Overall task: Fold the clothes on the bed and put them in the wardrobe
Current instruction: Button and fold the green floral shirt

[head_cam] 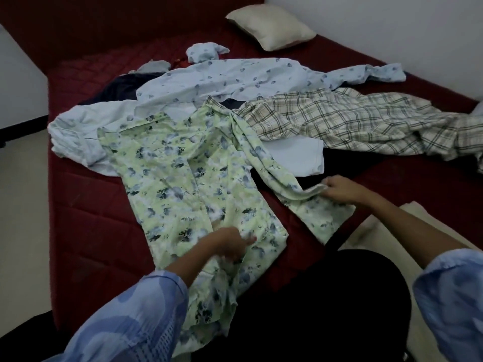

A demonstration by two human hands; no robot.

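- The green floral shirt (183, 178) lies flat on the bed (86, 218), nearest the person.
- Left hand (230, 244) grips its lower front; right hand (339, 190) pinches the sleeve cuff (313, 190).
- Best: draw the sleeve across the shirt's body, then smooth wrinkles.

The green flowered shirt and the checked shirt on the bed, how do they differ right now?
1. The green flowered shirt has blue blossoms; the checked shirt has dark lines on cream.
2. The green flowered shirt lies nearest, spread lengthwise; the checked shirt lies rumpled farther right.
3. The left hand and right hand grip the green flowered shirt; the checked shirt lies untouched.
Both lie unfolded on the red mattress.
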